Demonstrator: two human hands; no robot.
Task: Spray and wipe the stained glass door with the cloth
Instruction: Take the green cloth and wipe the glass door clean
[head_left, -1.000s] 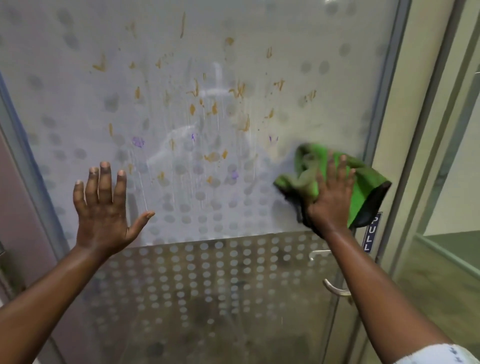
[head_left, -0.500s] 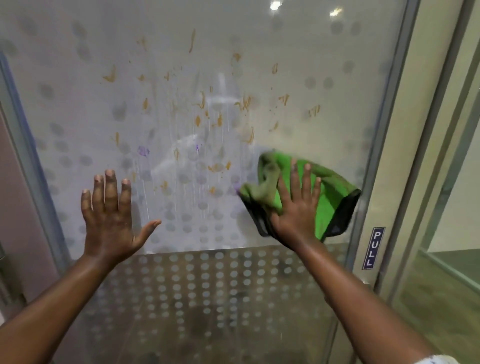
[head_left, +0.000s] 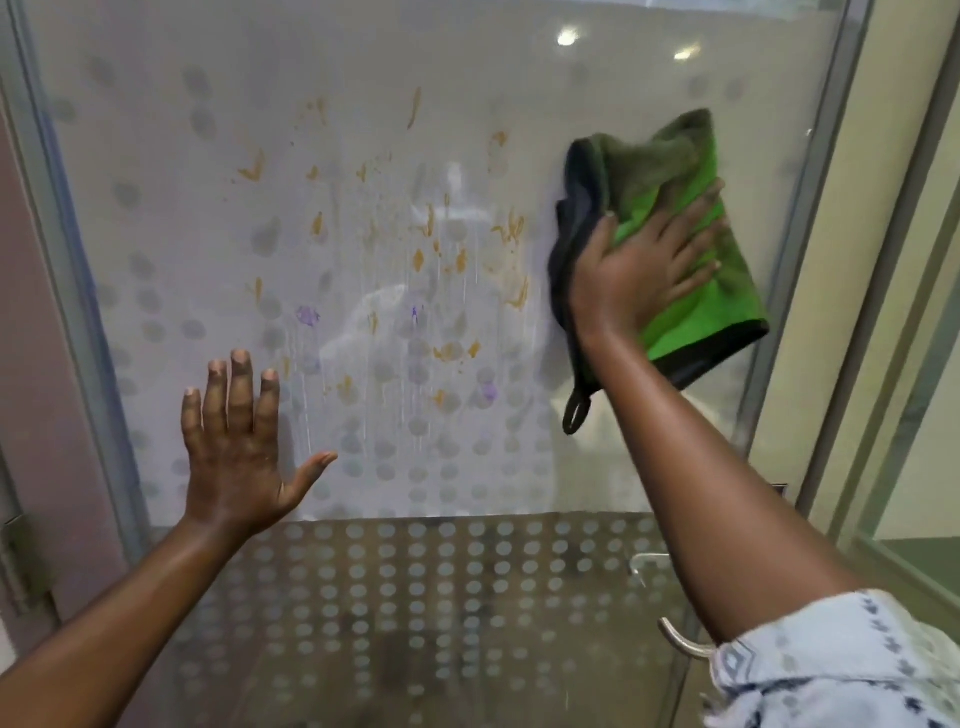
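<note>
Hidden: my right palm and the glass under the cloth are covered; my right sleeve (head_left: 852, 670) hides the lower right corner of the door.
Cut off: the door's top and bottom run past the picture's edges; my left forearm leaves at the lower left.
Hard to make out: what lies behind the frosted glass; only a pale blurred shape shows between my two hands.
Left hand (head_left: 236, 452): flat on the door (head_left: 363, 88), fingers spread and straight, thumb out to the right, holding nothing.
Right hand (head_left: 641, 270): pressed flat on the cloth (head_left: 691, 317), fingers splayed up and to the right, not curled round it.
Cloth: green with a dark border, bunched above my fingertips, pinned against the glass near the door's right edge; its loop (head_left: 576, 413) hangs just left of my wrist.
Stains (head_left: 418, 260): orange smears and a few purple spots, left of my right hand and above my left fingertips, with wet streaks running down.
Handle (head_left: 680, 642): metal, below my right forearm, partly behind the sleeve.
Containers: I cannot see any.
</note>
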